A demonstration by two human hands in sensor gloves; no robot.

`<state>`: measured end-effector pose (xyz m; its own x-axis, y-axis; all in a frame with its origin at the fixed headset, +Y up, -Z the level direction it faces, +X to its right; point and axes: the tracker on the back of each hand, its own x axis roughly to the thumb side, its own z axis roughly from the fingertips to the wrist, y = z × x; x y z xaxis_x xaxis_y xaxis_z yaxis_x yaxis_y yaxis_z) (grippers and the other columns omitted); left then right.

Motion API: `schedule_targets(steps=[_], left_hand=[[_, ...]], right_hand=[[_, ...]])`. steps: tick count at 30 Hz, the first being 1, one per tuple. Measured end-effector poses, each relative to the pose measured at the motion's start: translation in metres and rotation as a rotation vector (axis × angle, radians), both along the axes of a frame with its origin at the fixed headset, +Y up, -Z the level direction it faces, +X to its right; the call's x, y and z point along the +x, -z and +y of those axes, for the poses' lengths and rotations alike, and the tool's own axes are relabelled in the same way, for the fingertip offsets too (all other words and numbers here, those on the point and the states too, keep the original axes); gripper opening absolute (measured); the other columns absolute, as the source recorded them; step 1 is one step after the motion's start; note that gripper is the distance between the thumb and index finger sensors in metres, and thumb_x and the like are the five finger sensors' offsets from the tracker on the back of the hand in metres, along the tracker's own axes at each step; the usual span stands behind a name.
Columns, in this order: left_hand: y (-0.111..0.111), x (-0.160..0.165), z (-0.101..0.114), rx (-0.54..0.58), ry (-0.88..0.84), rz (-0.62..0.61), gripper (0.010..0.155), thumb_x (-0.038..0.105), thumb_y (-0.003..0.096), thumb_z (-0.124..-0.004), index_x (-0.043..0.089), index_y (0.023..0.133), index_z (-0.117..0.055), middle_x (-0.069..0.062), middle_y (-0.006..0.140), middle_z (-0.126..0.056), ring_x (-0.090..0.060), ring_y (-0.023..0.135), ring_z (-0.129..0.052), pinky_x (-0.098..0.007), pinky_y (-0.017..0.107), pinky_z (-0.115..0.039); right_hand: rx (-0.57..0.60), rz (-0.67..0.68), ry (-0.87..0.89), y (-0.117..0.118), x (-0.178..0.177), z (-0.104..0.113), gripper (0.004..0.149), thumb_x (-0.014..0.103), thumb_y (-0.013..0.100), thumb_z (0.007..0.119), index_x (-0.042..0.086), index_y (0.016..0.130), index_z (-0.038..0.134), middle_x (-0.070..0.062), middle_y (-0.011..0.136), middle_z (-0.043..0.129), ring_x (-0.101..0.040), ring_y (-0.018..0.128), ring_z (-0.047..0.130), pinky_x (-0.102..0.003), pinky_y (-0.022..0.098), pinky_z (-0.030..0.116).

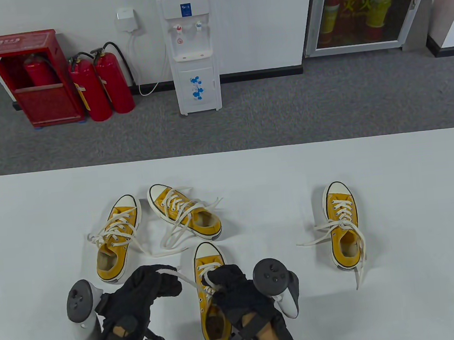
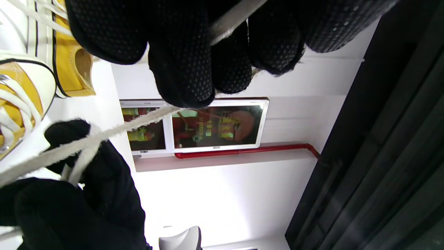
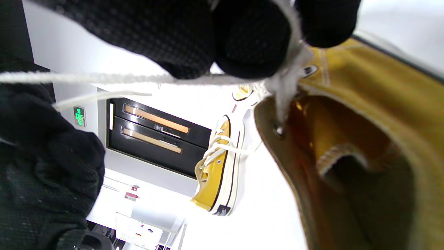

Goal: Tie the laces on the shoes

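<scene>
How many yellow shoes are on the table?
4: one nearest shoe between the hands, two side by side farther back on the left, one alone at right.

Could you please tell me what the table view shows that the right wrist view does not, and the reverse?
Only the table view shows all four yellow shoes on the white table, including the far-right shoe, plus the fire extinguishers and water dispenser. Only the right wrist view shows the inside of the near shoe, its lining and the eyelet the lace leaves. Both show the left hand and right hand gripping the white lace stretched between them.
</scene>
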<state>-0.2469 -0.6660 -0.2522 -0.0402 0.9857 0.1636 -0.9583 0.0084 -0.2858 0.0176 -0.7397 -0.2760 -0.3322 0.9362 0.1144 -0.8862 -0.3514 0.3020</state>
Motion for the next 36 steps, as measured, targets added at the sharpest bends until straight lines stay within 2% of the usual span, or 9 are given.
schedule_targets(steps=[8, 13, 16, 23, 27, 32, 36], left_hand=[[0.003, 0.024, 0.013, 0.003, 0.023, -0.085, 0.036, 0.054, 0.0512, -0.076, 0.032, 0.077, -0.086, -0.003, 0.09, -0.095, -0.027, 0.068, -0.105, -0.06, 0.062, -0.075], [0.018, 0.026, 0.016, -0.024, 0.088, -0.047, 0.036, 0.052, 0.0503, -0.08, 0.031, 0.08, -0.086, -0.004, 0.092, -0.095, -0.029, 0.072, -0.103, -0.061, 0.064, -0.072], [0.033, 0.022, 0.014, -0.076, 0.205, 0.002, 0.037, 0.05, 0.0502, -0.082, 0.031, 0.081, -0.085, -0.004, 0.094, -0.094, -0.029, 0.073, -0.103, -0.062, 0.065, -0.071], [0.069, 0.023, -0.014, -0.201, 0.399, 0.074, 0.037, 0.05, 0.0498, -0.083, 0.033, 0.082, -0.086, -0.003, 0.092, -0.094, -0.03, 0.072, -0.101, -0.062, 0.065, -0.07], [0.082, 0.029, -0.035, -0.271, 0.567, 0.064, 0.036, 0.052, 0.0487, -0.083, 0.031, 0.077, -0.089, -0.003, 0.081, -0.098, -0.029, 0.058, -0.102, -0.06, 0.061, -0.074], [0.083, 0.037, -0.054, -0.268, 0.866, 0.057, 0.034, 0.058, 0.0467, -0.082, 0.031, 0.063, -0.095, -0.001, 0.065, -0.103, -0.026, 0.042, -0.102, -0.059, 0.055, -0.077], [0.075, 0.041, -0.067, -0.254, 0.961, 0.043, 0.036, 0.06, 0.046, -0.081, 0.03, 0.058, -0.096, -0.001, 0.06, -0.104, -0.026, 0.037, -0.102, -0.059, 0.053, -0.078]], right_hand=[[0.069, 0.072, -0.127, -0.006, -0.01, 0.008, 0.052, 0.018, 0.042, 0.083, 0.012, 0.093, 0.077, -0.01, 0.098, 0.06, -0.017, 0.054, 0.084, -0.055, 0.06, 0.062], [0.152, 0.124, -0.206, -0.012, -0.015, 0.014, 0.046, 0.016, 0.041, 0.082, 0.015, 0.087, 0.086, -0.008, 0.095, 0.066, -0.018, 0.055, 0.083, -0.058, 0.062, 0.059], [0.165, 0.158, -0.211, -0.012, -0.016, 0.015, 0.044, 0.014, 0.04, 0.081, 0.017, 0.082, 0.091, -0.007, 0.093, 0.069, -0.018, 0.055, 0.083, -0.058, 0.063, 0.058], [0.103, 0.184, -0.099, -0.007, -0.007, 0.011, 0.043, 0.01, 0.039, 0.079, 0.022, 0.076, 0.098, -0.004, 0.092, 0.074, -0.021, 0.06, 0.081, -0.061, 0.065, 0.051], [0.096, 0.179, -0.035, -0.005, -0.001, 0.009, 0.042, 0.009, 0.039, 0.08, 0.025, 0.073, 0.1, -0.003, 0.093, 0.074, -0.021, 0.063, 0.081, -0.063, 0.066, 0.048], [0.115, 0.167, 0.008, -0.005, 0.0, 0.008, 0.042, 0.009, 0.04, 0.08, 0.027, 0.072, 0.1, -0.003, 0.095, 0.07, -0.021, 0.064, 0.081, -0.064, 0.067, 0.048], [0.145, 0.137, 0.046, -0.005, 0.001, 0.005, 0.043, 0.01, 0.04, 0.08, 0.028, 0.074, 0.098, -0.003, 0.101, 0.061, -0.021, 0.065, 0.08, -0.064, 0.067, 0.048]])
